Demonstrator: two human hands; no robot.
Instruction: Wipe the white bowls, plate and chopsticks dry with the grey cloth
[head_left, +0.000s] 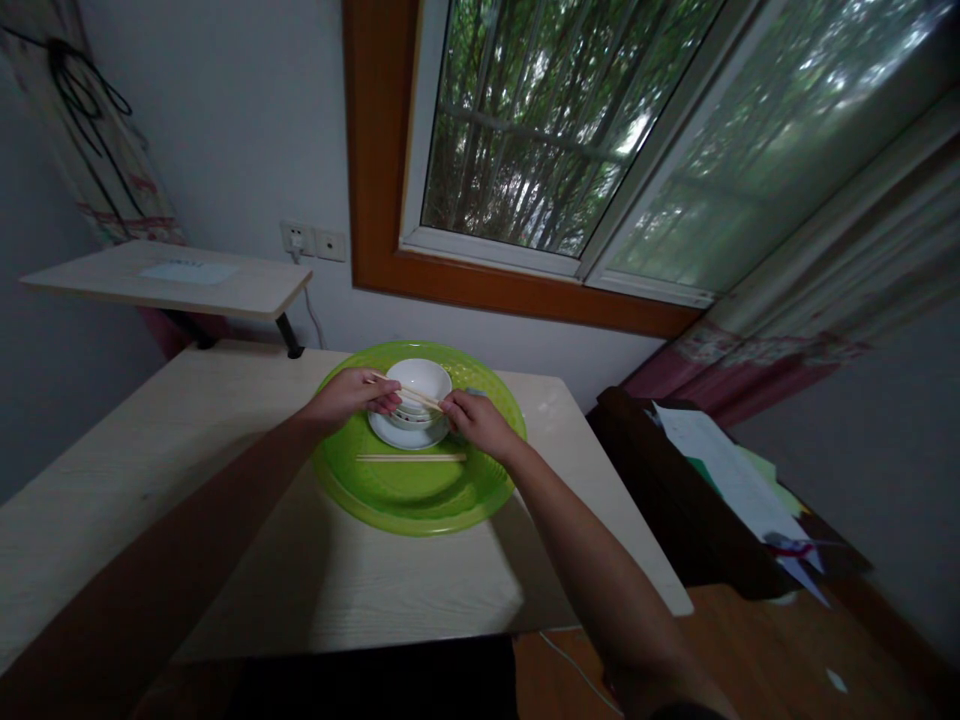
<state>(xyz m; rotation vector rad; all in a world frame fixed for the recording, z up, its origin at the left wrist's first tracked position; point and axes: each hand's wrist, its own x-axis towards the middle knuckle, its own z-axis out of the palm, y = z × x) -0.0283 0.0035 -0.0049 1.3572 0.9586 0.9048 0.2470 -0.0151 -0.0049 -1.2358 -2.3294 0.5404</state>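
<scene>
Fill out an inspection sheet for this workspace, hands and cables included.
Surface: pale table with a small raised shelf at left.
Things: held chopsticks; other chopsticks lying in a green basin, nearer the person than stacked white bowls on a white plate.
Clutter: loose papers on dark furniture at right.
Hands: left hand and right hand pinch the held chopsticks near opposite ends.
Cables: white cord below a wall socket; floor cord.
Surroundings: window, curtains.

Chopsticks: pale, matt, wood-like. Stacked bowls: smooth, glossy, ceramic-looking. Basin at tabletop's far edge: shiny plastic. Tabletop: smooth, wood-grained, low sheen. Window surround: varnished-looking wood.
</scene>
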